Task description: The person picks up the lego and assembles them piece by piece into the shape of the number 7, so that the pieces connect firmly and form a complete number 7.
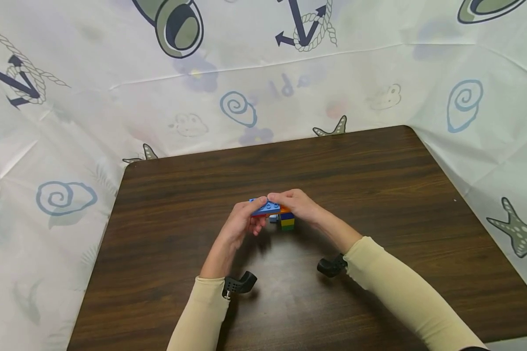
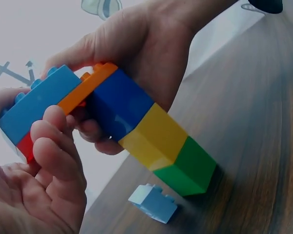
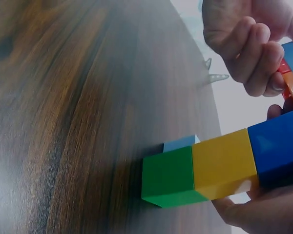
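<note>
A stack of bricks stands on the table, green at the bottom, then yellow and dark blue, with a flat orange brick across the top. My left hand grips a blue brick that lies over the orange one's end, with a red brick under its outer part. Fingers of my right hand curl round the stack's upper part, behind the dark blue brick in the left wrist view, and its thumb reaches the blue brick.
A small light blue brick lies on the dark wooden table beside the foot of the stack. A patterned white cloth hangs behind the table and at its sides.
</note>
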